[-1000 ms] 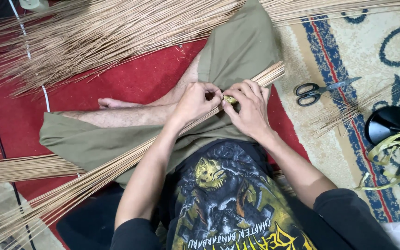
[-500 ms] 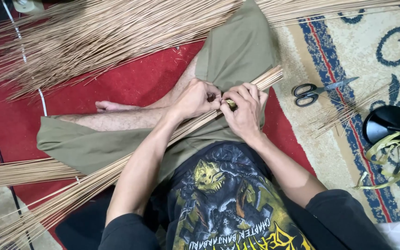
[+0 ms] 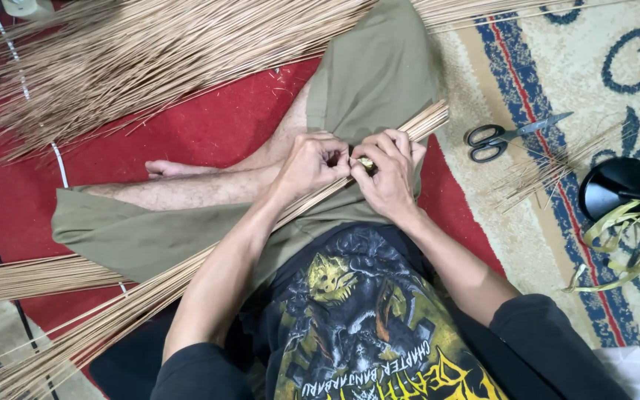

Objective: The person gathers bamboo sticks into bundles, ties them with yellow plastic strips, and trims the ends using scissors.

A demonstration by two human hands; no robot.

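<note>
I sit cross-legged in olive shorts with a long bundle of thin tan sticks (image 3: 187, 270) lying across my lap, its thick end (image 3: 427, 118) pointing up right. My left hand (image 3: 312, 163) and my right hand (image 3: 388, 169) meet on the bundle near that end, fingers curled. Between the fingertips a small piece of yellowish strip (image 3: 367, 162) shows, pinched against the sticks. Both hands grip the bundle tightly; the rest of the strip is hidden under the fingers.
A large loose heap of the same sticks (image 3: 135, 59) lies across the red mat (image 3: 209, 126) at the top. Black-handled scissors (image 3: 498, 137) rest on the patterned carpet at right, beside a black round object (image 3: 616, 189) and yellow-green ribbon (image 3: 624, 237). A smaller stick bundle (image 3: 31, 278) lies at left.
My hands stay together on the bundle; the fingers shift slightly around the yellowish strip. The view has drifted a little, nothing else moved.
</note>
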